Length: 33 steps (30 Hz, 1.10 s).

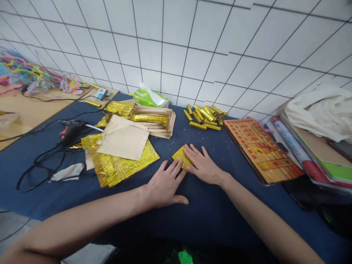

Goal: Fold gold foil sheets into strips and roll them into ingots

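Observation:
A small piece of gold foil paper (178, 154) lies on the dark blue table, partly covered by my fingers. My left hand (166, 183) rests flat with its fingertips on the near left edge of the paper and its thumb stretched out. From the right, my right hand (205, 167) presses flat on the paper with fingers spread. To the left is a loose pile of gold foil sheets (129, 168) with a tan paper sheet (123, 137) on top. Rolled gold paper tubes (205, 115) are heaped near the wall.
A stack of tan paper (172, 123) stands before a green tissue pack (150, 97). A black glue gun (73, 132) and its cable lie at left. On the right are a red-and-gold printed pack (264, 150), folders and a white cloth bag (321, 110). Pipe cleaners (35, 75) sit far left.

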Each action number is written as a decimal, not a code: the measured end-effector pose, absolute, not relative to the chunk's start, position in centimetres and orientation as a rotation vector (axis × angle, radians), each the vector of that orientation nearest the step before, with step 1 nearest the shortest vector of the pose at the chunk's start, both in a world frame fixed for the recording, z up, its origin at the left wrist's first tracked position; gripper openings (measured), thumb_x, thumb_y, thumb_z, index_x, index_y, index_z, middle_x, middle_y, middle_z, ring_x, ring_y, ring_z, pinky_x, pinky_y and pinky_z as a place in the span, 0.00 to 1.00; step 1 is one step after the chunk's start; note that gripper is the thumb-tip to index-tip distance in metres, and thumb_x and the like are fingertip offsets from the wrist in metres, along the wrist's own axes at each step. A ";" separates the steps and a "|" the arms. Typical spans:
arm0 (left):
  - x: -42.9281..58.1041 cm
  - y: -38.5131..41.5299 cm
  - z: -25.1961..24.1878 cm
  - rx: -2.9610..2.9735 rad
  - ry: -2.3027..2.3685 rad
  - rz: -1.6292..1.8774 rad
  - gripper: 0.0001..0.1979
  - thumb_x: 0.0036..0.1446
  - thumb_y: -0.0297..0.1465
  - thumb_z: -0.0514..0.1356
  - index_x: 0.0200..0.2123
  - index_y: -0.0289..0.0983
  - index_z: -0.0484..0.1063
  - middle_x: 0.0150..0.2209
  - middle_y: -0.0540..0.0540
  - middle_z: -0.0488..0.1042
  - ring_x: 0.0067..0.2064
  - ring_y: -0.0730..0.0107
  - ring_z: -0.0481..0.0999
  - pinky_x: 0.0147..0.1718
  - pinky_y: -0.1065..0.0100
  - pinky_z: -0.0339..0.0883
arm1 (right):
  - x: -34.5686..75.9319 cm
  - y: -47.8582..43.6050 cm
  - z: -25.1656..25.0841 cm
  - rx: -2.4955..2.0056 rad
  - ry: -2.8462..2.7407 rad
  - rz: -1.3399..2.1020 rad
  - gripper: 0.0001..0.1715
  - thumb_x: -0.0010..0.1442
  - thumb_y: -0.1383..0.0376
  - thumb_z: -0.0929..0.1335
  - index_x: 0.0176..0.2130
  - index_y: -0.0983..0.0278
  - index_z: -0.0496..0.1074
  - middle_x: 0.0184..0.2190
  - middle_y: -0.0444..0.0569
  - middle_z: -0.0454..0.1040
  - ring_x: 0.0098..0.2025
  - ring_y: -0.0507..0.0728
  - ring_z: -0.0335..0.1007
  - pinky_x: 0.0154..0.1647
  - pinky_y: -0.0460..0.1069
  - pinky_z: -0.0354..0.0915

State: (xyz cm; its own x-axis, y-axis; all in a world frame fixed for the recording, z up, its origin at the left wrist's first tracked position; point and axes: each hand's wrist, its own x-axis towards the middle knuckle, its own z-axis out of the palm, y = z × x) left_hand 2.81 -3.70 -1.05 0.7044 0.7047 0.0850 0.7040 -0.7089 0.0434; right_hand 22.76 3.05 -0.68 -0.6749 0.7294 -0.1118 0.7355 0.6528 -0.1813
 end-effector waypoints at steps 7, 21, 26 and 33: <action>2.8 -3.6 -0.6 2.885 1.189 0.128 0.44 0.50 0.59 0.41 0.59 0.31 0.54 0.59 0.32 0.57 0.60 0.50 0.53 0.55 0.50 0.46 | 23.0 1.4 -0.5 1.211 2.886 -0.200 0.43 0.60 0.45 0.51 0.64 0.66 0.36 0.65 0.56 0.42 0.66 0.62 0.32 0.60 0.68 0.35; 1.4 -2.1 0.0 2.810 1.077 0.180 0.38 0.50 0.58 0.47 0.58 0.40 0.56 0.57 0.38 0.61 0.59 0.52 0.56 0.53 0.51 0.49 | 23.6 1.7 -1.4 1.066 2.916 -0.119 0.46 0.58 0.42 0.51 0.64 0.67 0.38 0.65 0.55 0.37 0.66 0.62 0.31 0.60 0.68 0.36; 1.4 -2.1 -0.3 2.820 1.078 0.164 0.39 0.50 0.58 0.46 0.58 0.40 0.56 0.58 0.37 0.59 0.60 0.51 0.56 0.54 0.49 0.48 | 23.7 1.7 -0.9 1.073 2.894 -0.172 0.46 0.58 0.41 0.51 0.64 0.66 0.39 0.65 0.55 0.38 0.66 0.63 0.32 0.60 0.68 0.35; 1.5 -2.3 -0.2 2.841 1.083 0.160 0.37 0.50 0.58 0.47 0.54 0.38 0.61 0.57 0.35 0.60 0.60 0.49 0.56 0.54 0.48 0.48 | 21.7 2.3 1.3 1.100 2.935 -0.228 0.47 0.58 0.42 0.49 0.64 0.70 0.38 0.65 0.58 0.35 0.66 0.62 0.29 0.61 0.66 0.35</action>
State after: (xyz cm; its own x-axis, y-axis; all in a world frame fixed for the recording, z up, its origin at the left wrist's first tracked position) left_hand 1.52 -2.27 -0.24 0.7422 0.6672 0.0631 0.6570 -0.7429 0.1281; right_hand 21.67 2.26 1.34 -0.7551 0.6538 -0.0495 0.6536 0.7445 -0.1359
